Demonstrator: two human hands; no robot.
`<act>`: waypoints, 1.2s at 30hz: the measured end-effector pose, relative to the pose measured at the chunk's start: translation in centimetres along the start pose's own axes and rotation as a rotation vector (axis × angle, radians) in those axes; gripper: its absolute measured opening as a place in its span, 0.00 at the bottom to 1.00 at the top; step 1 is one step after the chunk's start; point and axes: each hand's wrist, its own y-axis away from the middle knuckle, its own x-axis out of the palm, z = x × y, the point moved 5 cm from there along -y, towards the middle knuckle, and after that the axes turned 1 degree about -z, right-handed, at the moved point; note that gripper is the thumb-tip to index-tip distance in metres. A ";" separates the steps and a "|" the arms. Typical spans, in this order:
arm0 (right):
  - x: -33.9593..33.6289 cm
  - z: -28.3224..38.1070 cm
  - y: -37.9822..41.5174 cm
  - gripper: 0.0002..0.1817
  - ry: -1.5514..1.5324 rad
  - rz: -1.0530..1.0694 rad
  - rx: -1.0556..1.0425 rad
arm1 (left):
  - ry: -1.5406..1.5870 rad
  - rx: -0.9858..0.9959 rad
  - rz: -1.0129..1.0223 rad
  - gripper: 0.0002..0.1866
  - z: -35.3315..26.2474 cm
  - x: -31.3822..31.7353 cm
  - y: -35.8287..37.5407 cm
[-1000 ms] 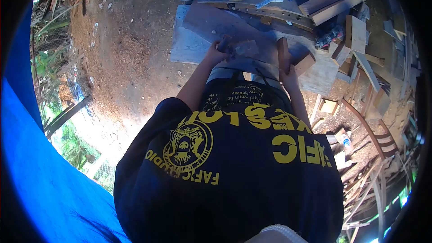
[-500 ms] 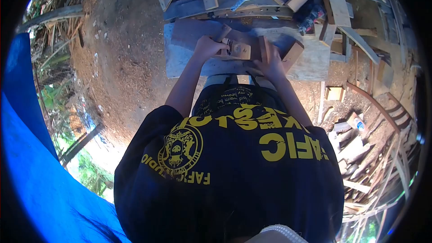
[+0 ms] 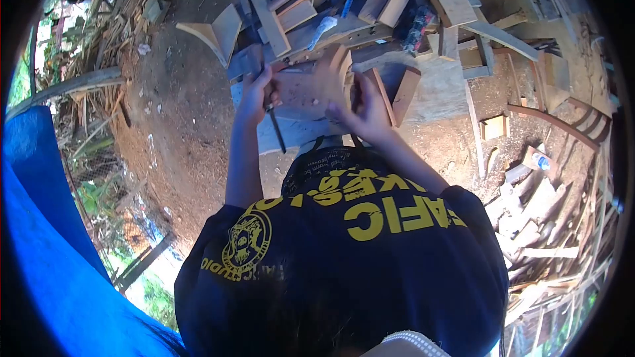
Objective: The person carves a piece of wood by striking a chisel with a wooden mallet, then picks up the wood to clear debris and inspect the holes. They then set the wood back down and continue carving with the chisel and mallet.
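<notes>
A blurred piece of wood [image 3: 307, 92] with a raised block at its right end lies across the low work board [image 3: 430, 102] in front of me. My left hand [image 3: 253, 96] is at its left end, fingers curled round a dark tool [image 3: 277, 133] whose slim shaft points toward my body; its exact kind I cannot tell. At the right end, my right hand [image 3: 369, 111] grips the wood, thumb on the near side and fingers round the far side. Just right of this hand, two joined wooden boards [image 3: 405, 96] stand in a V.
Wooden offcuts [image 3: 268, 20] pile up beyond the board, with a crumpled pale wrapper [image 3: 323, 30] and a dark bottle-like object [image 3: 418, 30] among them. A curved wooden frame [image 3: 559, 122] and scrap wood [image 3: 529, 205] lie at right. Blue sheeting [image 3: 53, 238] hangs at left.
Both hands have shifted left in view, along with the wood piece. My right hand has left the V-shaped boards and is on the wood. The dark tool now shows in my left hand.
</notes>
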 end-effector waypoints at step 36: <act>-0.7 2.5 -1.9 0.22 -0.981 0.244 0.662 | 0.081 0.279 0.356 0.54 -4.4 7.3 3.5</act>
